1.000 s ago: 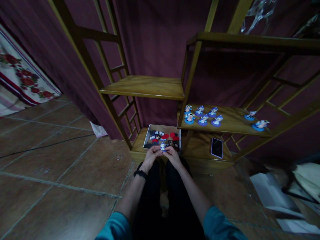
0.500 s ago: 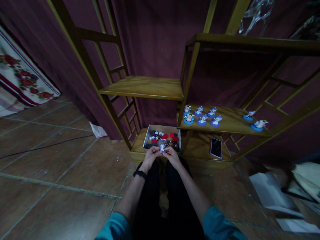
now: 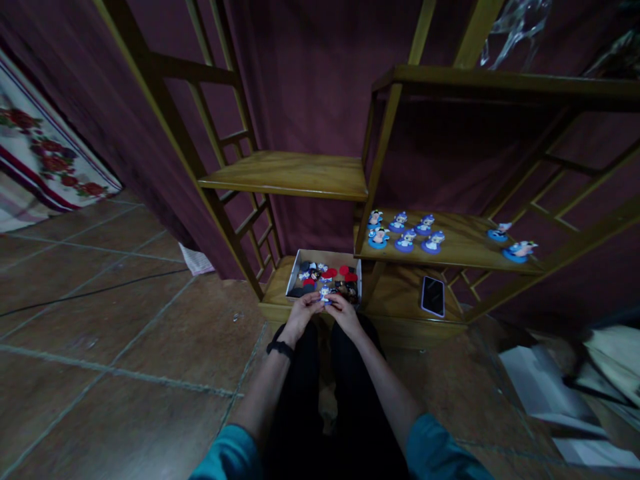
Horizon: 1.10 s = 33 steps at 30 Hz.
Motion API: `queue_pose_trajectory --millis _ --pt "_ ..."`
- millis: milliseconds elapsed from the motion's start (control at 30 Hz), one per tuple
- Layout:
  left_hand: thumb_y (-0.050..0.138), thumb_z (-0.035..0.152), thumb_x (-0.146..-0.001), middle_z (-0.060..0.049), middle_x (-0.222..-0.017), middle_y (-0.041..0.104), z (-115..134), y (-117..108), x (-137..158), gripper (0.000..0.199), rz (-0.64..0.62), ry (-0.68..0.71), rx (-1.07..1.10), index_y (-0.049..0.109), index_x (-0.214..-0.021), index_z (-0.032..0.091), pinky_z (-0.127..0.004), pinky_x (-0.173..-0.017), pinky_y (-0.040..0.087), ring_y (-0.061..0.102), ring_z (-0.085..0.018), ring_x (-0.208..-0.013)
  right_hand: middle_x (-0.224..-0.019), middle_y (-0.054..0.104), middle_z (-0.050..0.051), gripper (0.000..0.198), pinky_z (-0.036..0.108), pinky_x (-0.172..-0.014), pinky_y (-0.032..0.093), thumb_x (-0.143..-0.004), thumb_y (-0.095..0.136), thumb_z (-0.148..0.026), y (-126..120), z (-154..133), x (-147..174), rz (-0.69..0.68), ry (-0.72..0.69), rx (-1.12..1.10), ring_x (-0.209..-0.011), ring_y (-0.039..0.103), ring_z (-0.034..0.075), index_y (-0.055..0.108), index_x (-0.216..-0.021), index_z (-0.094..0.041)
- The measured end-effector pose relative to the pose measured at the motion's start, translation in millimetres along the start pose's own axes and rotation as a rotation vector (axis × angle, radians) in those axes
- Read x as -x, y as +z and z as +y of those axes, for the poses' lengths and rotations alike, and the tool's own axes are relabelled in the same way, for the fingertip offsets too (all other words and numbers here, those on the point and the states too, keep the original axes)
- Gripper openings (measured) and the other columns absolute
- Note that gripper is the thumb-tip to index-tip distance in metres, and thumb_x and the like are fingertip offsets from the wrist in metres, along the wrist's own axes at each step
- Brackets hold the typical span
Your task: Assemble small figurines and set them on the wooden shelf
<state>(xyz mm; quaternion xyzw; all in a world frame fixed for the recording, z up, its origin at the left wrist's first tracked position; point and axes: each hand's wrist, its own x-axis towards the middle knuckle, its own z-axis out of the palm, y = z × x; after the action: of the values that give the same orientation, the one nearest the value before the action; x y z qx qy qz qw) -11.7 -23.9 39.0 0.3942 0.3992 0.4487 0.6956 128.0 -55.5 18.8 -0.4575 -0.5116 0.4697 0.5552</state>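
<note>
A small white and purple figurine (image 3: 325, 295) is held upright between my two hands, just in front of a shallow box. My left hand (image 3: 303, 312) grips its left side, and the fingers of my right hand (image 3: 344, 312) close on its right side. The open cardboard box (image 3: 333, 256) holds several figurines and loose red and dark round bases. Up and to the right, several similar figurines (image 3: 433, 241) on purple and blue bases stand on a wooden shelf (image 3: 460, 243).
A phone (image 3: 433, 296) lies on the lower shelf board (image 3: 395, 300). Left of centre is a higher wooden shelf (image 3: 287, 173). Two blue-based figurines (image 3: 520, 251) stand at the shelf's right end. A dark cable (image 3: 95, 291) crosses the tiled floor; white sheets (image 3: 547, 387) lie at right.
Almost nothing differs. Both hands stay in place on the figurine, which seems turned or tilted very slightly.
</note>
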Motion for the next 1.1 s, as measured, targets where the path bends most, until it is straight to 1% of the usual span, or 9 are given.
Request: queue_pose_trajectory --millis 233,467,733,833,933,1100 --pt "0.081 0.024 -0.051 -0.005 -0.080 0.070 -2.9 -3.6 -3.5 0.044 -0.037 -0.009 -0.047 0.067 -0.090 0.012 -0.030 -0.076 0.049 0.063 -0.014 -0.071 -0.099 0.066 0.001 0.027 0.036 -0.087 0.048 -0.070 0.062 -0.032 -2.3 1.8 0.1 -0.004 0.000 0.026 -0.092 0.063 0.020 0.064 -0.096 -0.025" --pt "0.082 0.023 -0.049 -0.004 -0.077 0.070 -5.3 -5.3 -3.8 0.044 0.007 -0.020 -0.051 0.067 -0.089 0.012 -0.029 -0.074 0.050 0.063 -0.013 -0.066 -0.098 0.067 0.001 0.024 0.038 -0.088 0.047 -0.071 0.062 -0.033 -3.8 3.7 0.3 -0.009 0.003 0.046 -0.093 0.063 0.020 0.064 -0.094 -0.025" --pt "0.082 0.024 -0.050 -0.005 -0.077 0.069 -3.0 -3.8 -2.4 0.044 -0.003 -0.002 -0.034 0.065 -0.089 0.012 -0.029 -0.073 0.049 0.063 -0.014 -0.069 -0.100 0.066 0.001 0.025 0.038 -0.088 0.047 -0.071 0.061 -0.034 -3.5 0.9 -0.2 -0.007 0.004 0.043 -0.093 0.062 0.020 0.064 -0.094 -0.026" --pt "0.082 0.023 -0.050 -0.004 -0.078 0.068 -2.4 -2.6 -1.5 0.044 0.010 0.012 -0.020 0.065 -0.088 0.012 -0.030 -0.074 0.049 0.063 -0.014 -0.070 -0.100 0.065 0.001 0.025 0.037 -0.086 0.049 -0.072 0.060 -0.035 -1.4 -1.0 0.8 0.043 0.001 0.012 -0.093 0.061 0.020 0.062 -0.095 -0.026" --pt "0.081 0.023 -0.050 -0.005 -0.082 0.068 -1.3 -1.6 -0.7 0.043 -0.007 0.008 -0.020 0.064 -0.088 0.013 -0.031 -0.075 0.049 0.063 -0.014 -0.071 -0.097 0.064 0.002 0.028 0.036 -0.081 0.051 -0.074 0.058 -0.040 0.8 -1.5 2.0 0.111 0.007 -0.018 -0.092 0.060 0.020 0.058 -0.098 -0.025" --pt "0.080 0.023 -0.053 -0.005 -0.086 0.067 2.7 0.5 1.6 0.040 -0.034 -0.009 -0.020 0.062 -0.088 0.014 -0.031 -0.076 0.050 0.063 -0.015 -0.074 -0.095 0.063 0.003 0.029 0.036 -0.080 0.051 -0.073 0.059 -0.042 1.4 -0.8 1.8 0.144 0.031 -0.025 -0.091 0.060 0.020 0.056 -0.095 -0.024"
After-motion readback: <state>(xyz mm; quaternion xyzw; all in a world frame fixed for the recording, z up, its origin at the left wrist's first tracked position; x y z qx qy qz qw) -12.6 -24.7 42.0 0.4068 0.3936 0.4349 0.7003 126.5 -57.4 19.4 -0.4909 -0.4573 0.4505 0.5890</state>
